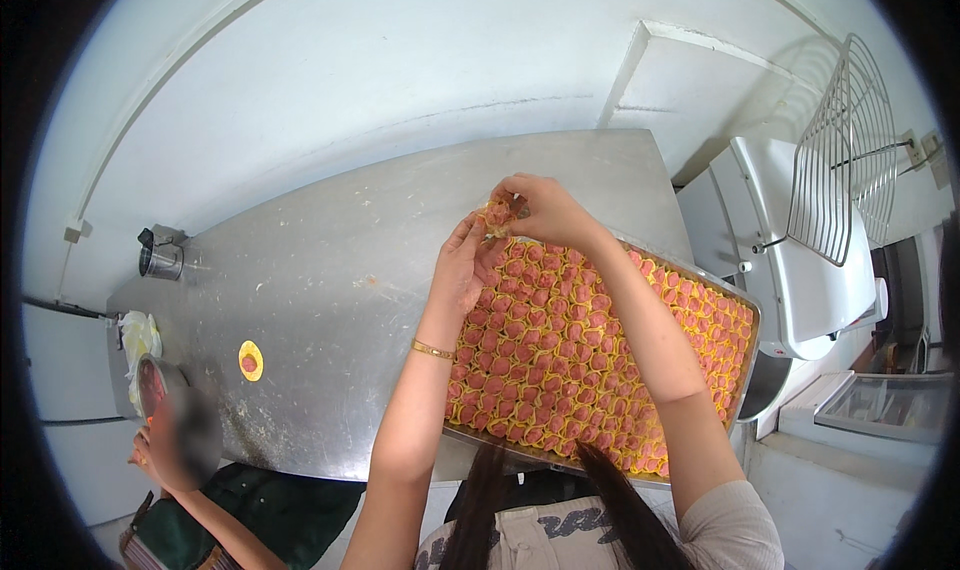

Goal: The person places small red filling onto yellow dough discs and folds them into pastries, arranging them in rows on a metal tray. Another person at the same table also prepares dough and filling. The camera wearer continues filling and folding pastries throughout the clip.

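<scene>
Dumpling [497, 215] pinched over steel table [330, 270], white walls [350, 60] around.

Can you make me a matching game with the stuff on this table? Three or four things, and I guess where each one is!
Things:
1. dumpling
2. tray
3. round wrapper
4. metal cup

Places:
A. far left corner of the table
B. lying alone on the table, with a dab of filling
C. pinched between the left hand and right hand
D. under both arms, packed with rows of dumplings

Pairs: 1-C, 2-D, 3-B, 4-A
</scene>
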A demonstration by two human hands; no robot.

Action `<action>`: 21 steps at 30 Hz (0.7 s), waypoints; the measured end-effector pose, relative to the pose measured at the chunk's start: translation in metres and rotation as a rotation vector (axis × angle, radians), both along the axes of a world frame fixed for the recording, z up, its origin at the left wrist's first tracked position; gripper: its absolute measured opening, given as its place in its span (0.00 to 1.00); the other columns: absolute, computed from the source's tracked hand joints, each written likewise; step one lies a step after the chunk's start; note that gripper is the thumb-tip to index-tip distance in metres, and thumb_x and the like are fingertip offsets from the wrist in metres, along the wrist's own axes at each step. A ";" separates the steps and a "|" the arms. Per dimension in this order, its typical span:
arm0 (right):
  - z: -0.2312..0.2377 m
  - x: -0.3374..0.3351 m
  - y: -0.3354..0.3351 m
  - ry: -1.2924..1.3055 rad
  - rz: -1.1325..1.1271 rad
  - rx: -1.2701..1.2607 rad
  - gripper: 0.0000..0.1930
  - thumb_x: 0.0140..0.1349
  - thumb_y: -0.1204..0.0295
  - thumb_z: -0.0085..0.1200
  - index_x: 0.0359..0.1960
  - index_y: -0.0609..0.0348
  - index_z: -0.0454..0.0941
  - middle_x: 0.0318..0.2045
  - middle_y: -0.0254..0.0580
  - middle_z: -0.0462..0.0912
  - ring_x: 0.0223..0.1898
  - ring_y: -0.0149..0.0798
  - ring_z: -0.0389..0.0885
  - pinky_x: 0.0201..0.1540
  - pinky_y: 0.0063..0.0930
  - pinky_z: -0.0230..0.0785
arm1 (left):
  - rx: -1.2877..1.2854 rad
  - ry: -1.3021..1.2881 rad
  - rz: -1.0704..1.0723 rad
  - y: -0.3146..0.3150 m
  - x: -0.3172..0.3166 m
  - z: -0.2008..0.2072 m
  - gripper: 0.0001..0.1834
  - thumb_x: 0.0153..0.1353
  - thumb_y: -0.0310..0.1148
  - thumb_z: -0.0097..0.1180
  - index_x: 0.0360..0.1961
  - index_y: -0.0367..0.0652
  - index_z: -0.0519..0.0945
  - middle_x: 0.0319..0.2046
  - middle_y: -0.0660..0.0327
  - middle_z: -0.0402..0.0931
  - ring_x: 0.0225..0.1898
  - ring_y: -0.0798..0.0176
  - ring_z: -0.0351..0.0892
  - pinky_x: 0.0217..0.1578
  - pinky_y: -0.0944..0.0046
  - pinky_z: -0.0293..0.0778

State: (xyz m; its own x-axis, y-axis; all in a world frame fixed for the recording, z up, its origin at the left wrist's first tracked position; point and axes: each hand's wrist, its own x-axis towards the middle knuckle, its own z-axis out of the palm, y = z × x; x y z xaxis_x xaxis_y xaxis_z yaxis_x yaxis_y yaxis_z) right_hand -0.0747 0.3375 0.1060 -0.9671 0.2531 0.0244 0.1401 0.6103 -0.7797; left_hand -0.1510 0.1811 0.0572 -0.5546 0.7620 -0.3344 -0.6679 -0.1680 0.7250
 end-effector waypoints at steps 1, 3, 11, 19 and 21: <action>0.002 0.001 -0.003 0.058 -0.004 0.015 0.22 0.43 0.76 0.62 0.45 0.58 0.78 0.41 0.49 0.77 0.41 0.49 0.78 0.44 0.37 0.72 | -0.001 -0.031 -0.031 0.000 -0.001 -0.001 0.15 0.70 0.31 0.43 0.55 0.36 0.68 0.48 0.58 0.75 0.46 0.66 0.78 0.47 0.70 0.79; 0.004 0.005 -0.009 0.177 -0.002 0.043 0.21 0.44 0.77 0.61 0.45 0.58 0.78 0.38 0.48 0.78 0.40 0.48 0.78 0.44 0.37 0.72 | 0.011 -0.044 -0.010 0.002 -0.001 -0.003 0.17 0.69 0.34 0.46 0.54 0.37 0.69 0.46 0.59 0.76 0.43 0.67 0.79 0.31 0.74 0.77; 0.011 -0.001 0.005 0.068 0.195 0.020 0.20 0.47 0.85 0.56 0.44 0.57 0.80 0.38 0.42 0.80 0.41 0.41 0.80 0.44 0.31 0.74 | -0.059 0.028 -0.037 0.001 -0.003 0.000 0.18 0.69 0.37 0.46 0.53 0.36 0.70 0.46 0.59 0.76 0.43 0.66 0.80 0.31 0.72 0.79; -0.036 -0.012 0.027 -0.020 0.069 0.267 0.09 0.50 0.72 0.57 0.34 0.56 0.81 0.32 0.48 0.78 0.37 0.52 0.77 0.40 0.41 0.70 | -0.734 1.132 -0.405 0.015 -0.029 0.000 0.16 0.63 0.30 0.42 0.45 0.35 0.78 0.30 0.48 0.82 0.35 0.53 0.83 0.34 0.57 0.77; -0.053 -0.017 0.025 -0.059 0.044 0.379 0.06 0.50 0.72 0.56 0.31 0.56 0.80 0.30 0.48 0.77 0.36 0.52 0.76 0.40 0.43 0.69 | -0.806 1.230 -0.563 0.026 -0.032 0.002 0.16 0.59 0.30 0.43 0.41 0.34 0.80 0.27 0.46 0.81 0.32 0.47 0.82 0.35 0.53 0.76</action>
